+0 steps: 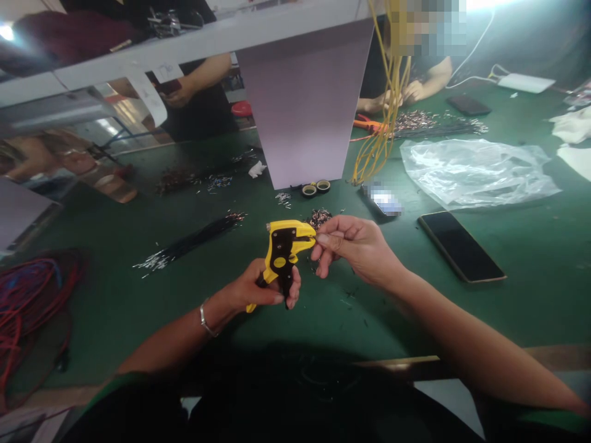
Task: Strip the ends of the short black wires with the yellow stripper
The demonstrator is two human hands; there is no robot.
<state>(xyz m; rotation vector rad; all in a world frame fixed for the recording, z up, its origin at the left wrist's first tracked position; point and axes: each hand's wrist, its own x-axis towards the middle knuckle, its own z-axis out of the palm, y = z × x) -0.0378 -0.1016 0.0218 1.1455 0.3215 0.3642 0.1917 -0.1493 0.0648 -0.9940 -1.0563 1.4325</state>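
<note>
My left hand (272,286) is wrapped round the handles of a yellow and black wire stripper (280,246), whose jaws point right. My right hand (351,245) is at the jaw tip with thumb and fingers pinched together; what they hold is too small to make out. Behind the jaws lies a small pile of short dark and copper pieces (319,216). To the left of the tool, a bundle of black wires (198,240) with bare silvery and copper ends rests on the green table (152,314).
Two tape rolls (316,188) sit before a pale panel (309,104). Yellow wires (376,154) hang beside it. Phones (462,246) and a plastic bag (475,172) lie right, red cables (28,307) left. Other people's hands (413,92) show across the table.
</note>
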